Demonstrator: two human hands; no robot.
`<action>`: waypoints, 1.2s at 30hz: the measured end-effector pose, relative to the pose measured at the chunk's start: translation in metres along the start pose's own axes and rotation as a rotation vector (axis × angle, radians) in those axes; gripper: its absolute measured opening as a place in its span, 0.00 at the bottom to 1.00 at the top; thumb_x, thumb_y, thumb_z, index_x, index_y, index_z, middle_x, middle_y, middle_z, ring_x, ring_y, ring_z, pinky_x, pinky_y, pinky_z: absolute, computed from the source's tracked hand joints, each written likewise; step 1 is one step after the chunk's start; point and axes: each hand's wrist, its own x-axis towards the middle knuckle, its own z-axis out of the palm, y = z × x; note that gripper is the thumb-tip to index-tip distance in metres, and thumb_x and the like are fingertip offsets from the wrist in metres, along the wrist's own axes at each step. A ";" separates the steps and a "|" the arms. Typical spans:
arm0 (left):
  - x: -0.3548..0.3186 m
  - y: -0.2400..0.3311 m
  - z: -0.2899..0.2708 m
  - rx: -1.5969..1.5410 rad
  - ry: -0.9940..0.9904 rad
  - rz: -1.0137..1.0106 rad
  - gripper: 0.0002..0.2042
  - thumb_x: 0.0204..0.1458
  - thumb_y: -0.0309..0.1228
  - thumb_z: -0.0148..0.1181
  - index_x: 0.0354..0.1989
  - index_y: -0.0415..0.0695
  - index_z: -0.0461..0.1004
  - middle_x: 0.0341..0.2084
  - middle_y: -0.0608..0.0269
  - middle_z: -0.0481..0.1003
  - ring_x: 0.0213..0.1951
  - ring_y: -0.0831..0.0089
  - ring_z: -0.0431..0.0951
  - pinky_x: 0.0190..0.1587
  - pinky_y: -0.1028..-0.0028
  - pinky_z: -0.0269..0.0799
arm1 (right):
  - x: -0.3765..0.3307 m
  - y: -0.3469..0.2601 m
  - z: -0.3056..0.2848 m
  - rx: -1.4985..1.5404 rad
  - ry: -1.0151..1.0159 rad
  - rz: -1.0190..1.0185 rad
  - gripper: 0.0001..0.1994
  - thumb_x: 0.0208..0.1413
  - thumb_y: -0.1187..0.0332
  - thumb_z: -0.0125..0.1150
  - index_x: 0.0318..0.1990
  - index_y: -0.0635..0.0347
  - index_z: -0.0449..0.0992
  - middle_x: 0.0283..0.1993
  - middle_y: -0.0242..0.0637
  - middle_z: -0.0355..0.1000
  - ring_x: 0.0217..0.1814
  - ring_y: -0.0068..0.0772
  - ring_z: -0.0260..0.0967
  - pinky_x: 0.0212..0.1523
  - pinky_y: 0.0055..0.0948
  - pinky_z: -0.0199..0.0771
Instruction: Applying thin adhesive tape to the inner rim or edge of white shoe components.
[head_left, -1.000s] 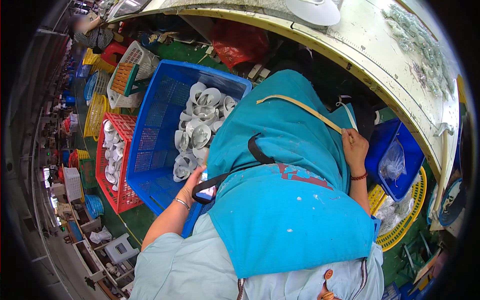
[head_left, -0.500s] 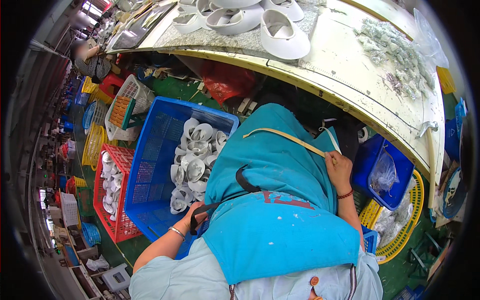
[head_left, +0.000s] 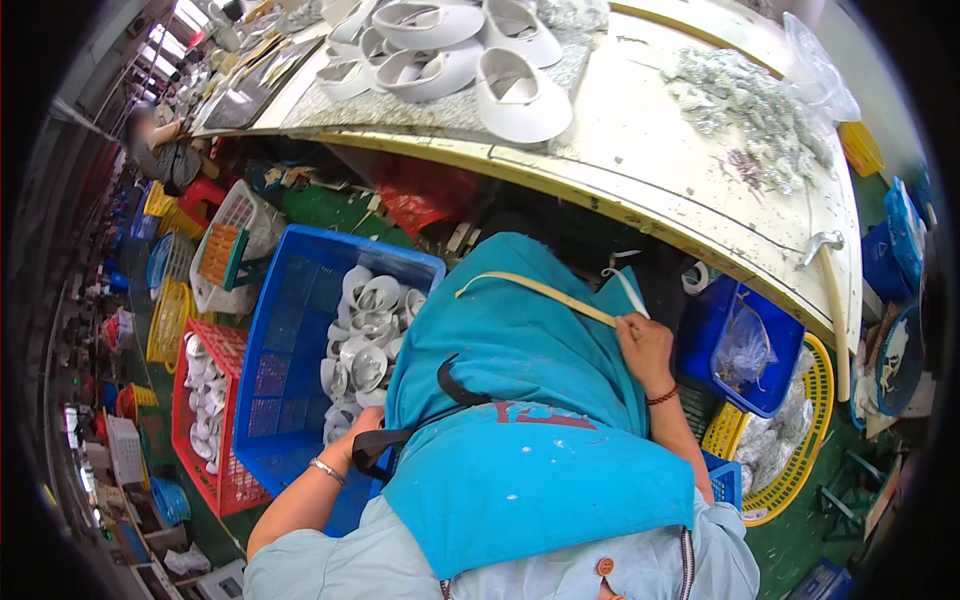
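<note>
my right hand [head_left: 645,352], at the right side of my teal apron [head_left: 540,490], pinches one end of a flat tan strip [head_left: 545,292]; the strip lies across the apron's upper part, its other end loose toward the left. my left hand [head_left: 365,425] is at the apron's left edge, partly covered by a black strap [head_left: 375,450], so i can't tell whether it grips anything. just left of the apron stands a blue crate [head_left: 285,340] of curved white pieces [head_left: 370,365]. if i shift my lap or loosen my fingers, the strip could slide off the apron's crate side. the strap might snag my left fingers. beyond the apron's upper right, a hammer [head_left: 828,255] seems to poke past the table [head_left: 630,110]; a bump could drop it.
</note>
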 end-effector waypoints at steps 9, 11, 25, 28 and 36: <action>0.043 0.021 0.020 -0.301 0.235 0.452 0.19 0.54 0.37 0.57 0.49 0.38 0.70 0.34 0.62 0.77 0.34 0.71 0.75 0.37 0.69 0.73 | -0.002 -0.001 -0.005 0.007 0.031 0.005 0.09 0.50 0.64 0.61 0.22 0.57 0.75 0.16 0.41 0.69 0.19 0.44 0.69 0.22 0.38 0.67; 0.061 0.026 0.015 -0.292 0.232 0.481 0.18 0.54 0.37 0.57 0.49 0.38 0.70 0.34 0.62 0.77 0.33 0.71 0.75 0.37 0.70 0.72 | -0.003 -0.001 -0.001 0.049 0.037 0.004 0.10 0.50 0.64 0.62 0.21 0.56 0.75 0.16 0.40 0.69 0.19 0.44 0.69 0.21 0.37 0.67; 0.111 0.070 -0.004 -0.292 0.278 0.612 0.17 0.54 0.37 0.56 0.47 0.39 0.70 0.32 0.64 0.75 0.31 0.73 0.74 0.34 0.71 0.70 | -0.003 0.005 -0.002 0.053 0.049 -0.003 0.11 0.51 0.62 0.61 0.22 0.57 0.75 0.17 0.39 0.69 0.19 0.42 0.70 0.21 0.36 0.68; 0.131 0.089 -0.002 -0.273 0.229 0.636 0.16 0.54 0.37 0.56 0.46 0.39 0.70 0.31 0.64 0.75 0.31 0.73 0.73 0.33 0.71 0.70 | -0.008 0.010 -0.009 0.024 0.094 0.037 0.11 0.51 0.61 0.60 0.22 0.56 0.76 0.17 0.39 0.70 0.20 0.43 0.70 0.21 0.37 0.69; 0.255 0.260 0.061 -0.028 -0.310 0.842 0.15 0.55 0.37 0.56 0.45 0.40 0.70 0.30 0.65 0.74 0.30 0.74 0.72 0.32 0.71 0.68 | -0.004 0.012 0.009 0.019 -0.018 -0.009 0.11 0.54 0.58 0.56 0.27 0.52 0.76 0.19 0.41 0.70 0.22 0.47 0.69 0.23 0.43 0.68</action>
